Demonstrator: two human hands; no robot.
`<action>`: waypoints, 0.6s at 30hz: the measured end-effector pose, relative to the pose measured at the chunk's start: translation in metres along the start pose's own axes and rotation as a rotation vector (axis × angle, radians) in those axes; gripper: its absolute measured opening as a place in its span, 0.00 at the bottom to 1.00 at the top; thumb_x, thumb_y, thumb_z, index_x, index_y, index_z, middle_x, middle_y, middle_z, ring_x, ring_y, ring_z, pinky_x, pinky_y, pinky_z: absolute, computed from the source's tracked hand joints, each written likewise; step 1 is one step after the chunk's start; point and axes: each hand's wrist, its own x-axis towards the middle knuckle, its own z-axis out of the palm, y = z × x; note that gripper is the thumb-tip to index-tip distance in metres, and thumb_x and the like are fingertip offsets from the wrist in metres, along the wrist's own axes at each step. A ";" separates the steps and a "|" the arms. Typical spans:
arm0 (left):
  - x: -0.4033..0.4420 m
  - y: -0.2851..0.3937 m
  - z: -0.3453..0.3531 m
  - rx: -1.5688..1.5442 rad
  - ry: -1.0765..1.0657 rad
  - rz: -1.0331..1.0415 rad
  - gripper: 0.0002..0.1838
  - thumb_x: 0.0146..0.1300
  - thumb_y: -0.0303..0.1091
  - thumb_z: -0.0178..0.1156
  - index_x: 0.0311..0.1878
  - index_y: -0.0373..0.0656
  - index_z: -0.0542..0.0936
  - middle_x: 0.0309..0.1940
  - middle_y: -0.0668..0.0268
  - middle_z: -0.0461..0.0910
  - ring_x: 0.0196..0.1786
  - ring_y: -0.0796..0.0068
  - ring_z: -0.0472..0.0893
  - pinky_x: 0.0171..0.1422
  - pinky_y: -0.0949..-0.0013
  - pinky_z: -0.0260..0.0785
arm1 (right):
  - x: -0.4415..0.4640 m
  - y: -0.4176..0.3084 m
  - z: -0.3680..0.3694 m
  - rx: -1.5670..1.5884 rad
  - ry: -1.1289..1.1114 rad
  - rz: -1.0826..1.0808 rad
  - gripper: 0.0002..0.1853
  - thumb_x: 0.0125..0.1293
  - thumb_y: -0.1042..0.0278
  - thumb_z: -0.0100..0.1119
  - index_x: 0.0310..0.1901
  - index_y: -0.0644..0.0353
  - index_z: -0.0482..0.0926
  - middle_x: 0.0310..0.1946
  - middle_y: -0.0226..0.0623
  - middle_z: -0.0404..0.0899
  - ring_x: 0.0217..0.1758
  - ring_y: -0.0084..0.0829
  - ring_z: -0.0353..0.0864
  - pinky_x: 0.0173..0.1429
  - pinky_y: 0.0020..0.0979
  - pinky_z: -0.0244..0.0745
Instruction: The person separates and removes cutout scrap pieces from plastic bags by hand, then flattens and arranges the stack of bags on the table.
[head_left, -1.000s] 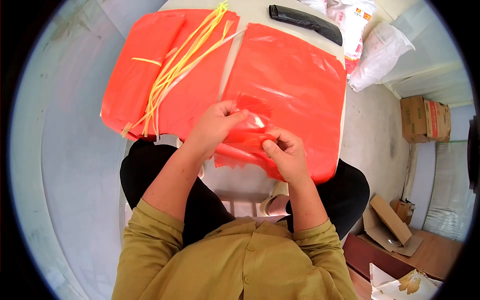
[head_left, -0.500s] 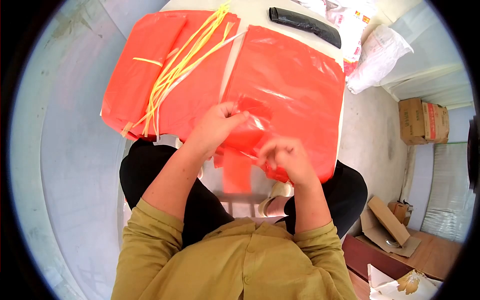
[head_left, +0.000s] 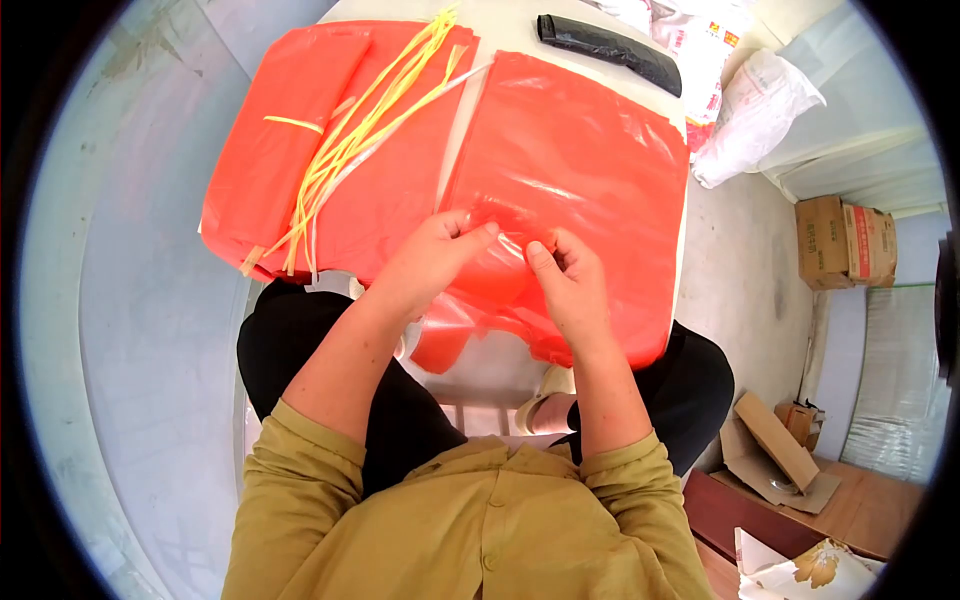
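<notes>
A stack of thin red plastic bags [head_left: 590,150] lies spread at the near right of the table. Over its near left part, my left hand [head_left: 436,252] pinches a red plastic bag [head_left: 498,268] between thumb and fingers. My right hand [head_left: 572,285] faces it, thumb and fingers closed on the same bag. The film between them is creased and shiny. Below my hands, a loose red flap [head_left: 440,340] hangs over the table's front edge. To the left lie more red bags [head_left: 270,150], with yellow strips [head_left: 350,150] across them.
On the white table [head_left: 490,22], a black plastic roll [head_left: 608,54] lies at the back. White printed sacks [head_left: 755,115] stand beyond the right edge. Cardboard boxes [head_left: 845,242] are against the right wall, and an opened carton [head_left: 775,450] sits on the floor at right.
My right hand has moved up and left toward my left hand and now pinches the bag. The hanging red flap has swung left. My left hand has hardly moved.
</notes>
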 end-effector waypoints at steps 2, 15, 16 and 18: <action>0.002 -0.004 -0.002 0.021 0.028 -0.001 0.11 0.74 0.41 0.63 0.44 0.42 0.83 0.38 0.73 0.83 0.41 0.86 0.77 0.47 0.72 0.69 | -0.004 -0.008 0.002 0.047 0.007 0.041 0.11 0.76 0.66 0.61 0.34 0.58 0.76 0.28 0.16 0.68 0.32 0.12 0.62 0.37 0.20 0.61; -0.008 0.006 0.004 -0.028 0.027 -0.011 0.12 0.74 0.41 0.62 0.45 0.41 0.83 0.37 0.71 0.84 0.40 0.83 0.80 0.47 0.73 0.72 | -0.031 -0.013 -0.008 0.002 -0.038 -0.009 0.08 0.68 0.71 0.64 0.34 0.66 0.79 0.27 0.26 0.74 0.32 0.18 0.71 0.38 0.25 0.68; -0.009 0.008 0.005 -0.039 0.021 -0.022 0.12 0.74 0.42 0.62 0.45 0.41 0.83 0.37 0.71 0.84 0.40 0.83 0.80 0.47 0.73 0.72 | -0.033 -0.014 -0.011 -0.072 -0.109 -0.056 0.08 0.68 0.71 0.65 0.34 0.65 0.80 0.28 0.25 0.75 0.32 0.18 0.71 0.38 0.25 0.68; -0.010 0.008 0.004 -0.027 0.014 -0.025 0.12 0.74 0.41 0.62 0.45 0.41 0.83 0.37 0.71 0.84 0.41 0.82 0.80 0.47 0.72 0.72 | -0.035 -0.018 -0.017 -0.217 -0.249 -0.148 0.07 0.69 0.70 0.65 0.35 0.63 0.81 0.28 0.24 0.75 0.32 0.18 0.70 0.39 0.24 0.67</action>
